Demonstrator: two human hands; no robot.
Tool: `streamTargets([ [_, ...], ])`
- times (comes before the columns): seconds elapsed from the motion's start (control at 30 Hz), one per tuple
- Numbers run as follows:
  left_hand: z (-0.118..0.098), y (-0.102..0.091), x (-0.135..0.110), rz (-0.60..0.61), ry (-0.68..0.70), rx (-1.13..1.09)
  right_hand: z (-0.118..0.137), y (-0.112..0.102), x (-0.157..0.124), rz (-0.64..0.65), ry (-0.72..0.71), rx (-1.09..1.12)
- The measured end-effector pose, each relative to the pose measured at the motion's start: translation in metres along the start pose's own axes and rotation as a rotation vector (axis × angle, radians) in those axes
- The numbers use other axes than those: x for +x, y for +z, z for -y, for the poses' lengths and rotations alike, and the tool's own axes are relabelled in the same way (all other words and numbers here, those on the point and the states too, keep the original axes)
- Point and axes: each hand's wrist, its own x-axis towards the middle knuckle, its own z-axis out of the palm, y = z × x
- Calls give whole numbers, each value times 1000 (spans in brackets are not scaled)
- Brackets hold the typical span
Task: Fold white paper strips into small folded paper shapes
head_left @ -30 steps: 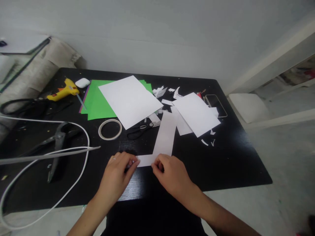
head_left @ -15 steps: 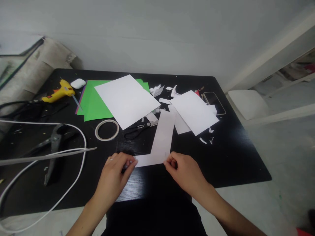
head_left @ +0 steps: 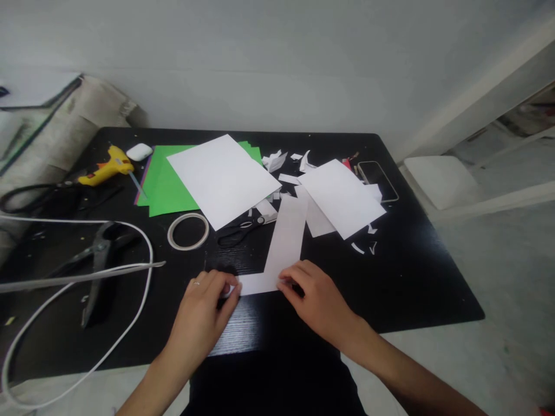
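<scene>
Near the table's front edge lies a white paper strip point(head_left: 256, 283), running sideways between my hands. My left hand point(head_left: 208, 300) pinches its left end between thumb and fingertips. My right hand point(head_left: 318, 297) has thumb and index finger closed on the strip's right part, and its fingers hide that end. A longer white paper piece point(head_left: 287, 231) stretches away from the strip toward the back; whether the two are joined I cannot tell. Black-handled scissors point(head_left: 238, 232) lie behind the strip, partly under a white sheet point(head_left: 223, 179).
Green sheets point(head_left: 173, 185), a tape roll point(head_left: 169, 234), a yellow glue gun point(head_left: 106, 170) and pliers point(head_left: 99, 254) lie left, with a white cable point(head_left: 150, 254) looping over the pliers. Another white sheet point(head_left: 342, 196), paper scraps point(head_left: 275, 160) and a phone point(head_left: 379, 179) lie right.
My right hand has slid left along the paper strip, closer to my left hand, which keeps its pinch in nearly the same place. The camera view has shifted slightly.
</scene>
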Motion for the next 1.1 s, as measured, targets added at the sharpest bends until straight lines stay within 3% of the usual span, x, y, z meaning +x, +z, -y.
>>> streamTargets([
  [0.27, -42, 30, 11, -14, 135, 103, -3, 2, 5, 55, -13, -44],
  [0.4, -48, 38, 16, -6, 122, 116, -3, 0, 6, 72, 2, -50],
  [0.73, -21, 8, 6, 95, 39, 33, -2, -2, 9, 108, 47, -3],
  [1.1, 25, -35, -12, 201, -176, 65, -4, -3, 12, 157, 97, 54],
])
